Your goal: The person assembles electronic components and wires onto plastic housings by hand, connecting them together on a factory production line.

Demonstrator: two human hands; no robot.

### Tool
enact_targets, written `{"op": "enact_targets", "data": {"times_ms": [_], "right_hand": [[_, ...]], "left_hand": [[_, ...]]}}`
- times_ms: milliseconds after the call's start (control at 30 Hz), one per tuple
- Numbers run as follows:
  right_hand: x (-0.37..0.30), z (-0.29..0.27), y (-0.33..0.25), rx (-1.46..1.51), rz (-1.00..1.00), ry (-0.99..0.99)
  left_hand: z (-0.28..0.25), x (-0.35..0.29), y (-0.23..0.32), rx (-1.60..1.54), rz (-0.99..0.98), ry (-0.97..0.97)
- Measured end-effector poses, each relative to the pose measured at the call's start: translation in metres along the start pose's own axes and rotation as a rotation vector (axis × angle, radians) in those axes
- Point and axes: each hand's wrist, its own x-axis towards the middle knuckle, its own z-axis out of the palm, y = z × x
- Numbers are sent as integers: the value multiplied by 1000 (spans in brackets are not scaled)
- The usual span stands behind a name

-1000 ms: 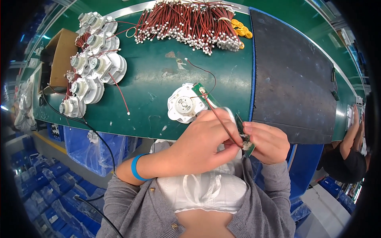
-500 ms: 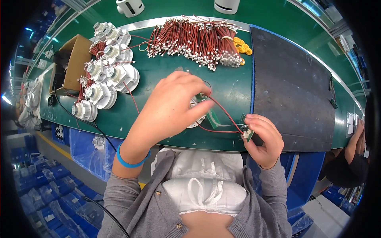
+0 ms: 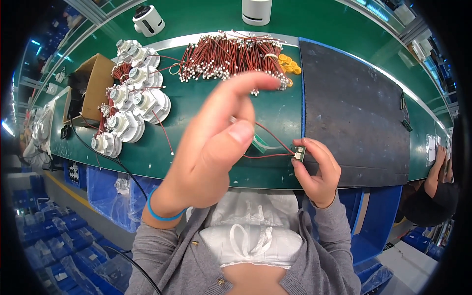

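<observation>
My right hand point(image 3: 319, 169) pinches a small green circuit board point(image 3: 299, 153) with pale connectors, just above the bench's near edge. Red wires point(image 3: 271, 132) run from this board leftward behind my left hand. Raised and slightly blurred, my left hand point(image 3: 211, 142) has its index finger stretched out and its thumb apart from it; the other fingers are mostly hidden. Partly covered by that hand is a green board strip point(image 3: 259, 144) with a pale cable. Whatever lies beneath the left hand is out of sight.
White round motor units point(image 3: 152, 105) stand grouped at left beside an open cardboard box point(image 3: 96, 83). A heap of red wire leads point(image 3: 226, 56) and yellow round pieces point(image 3: 289, 65) lie at the back. A dark mat point(image 3: 354, 118) covers the right side. Another person's arm point(image 3: 433, 172) shows far right.
My left hand has lifted away from the wires, and its index finger has straightened. The right hand keeps the circuit board, which has turned a little. The view has shifted slightly.
</observation>
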Motion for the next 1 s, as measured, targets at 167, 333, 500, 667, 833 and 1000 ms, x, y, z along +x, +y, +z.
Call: {"op": "enact_targets", "data": {"times_ms": [167,333,500,667,833,1000], "right_hand": [[1,-6,-15,12,33,19],[0,-11,-12,28,36,26],[2,-7,-9,92,88,43],[3,-3,-1,121,75,52],[1,2,10,118,51,33],[-2,10,20,141,38,53]], "left_hand": [[4,2,-24,-19,-6,-154],[13,0,-28,243,-18,-180],[19,8,-29,651,269,-219],[26,11,-50,562,421,-187],[27,11,-69,528,533,-46],[27,12,-81,577,535,-16]]}}
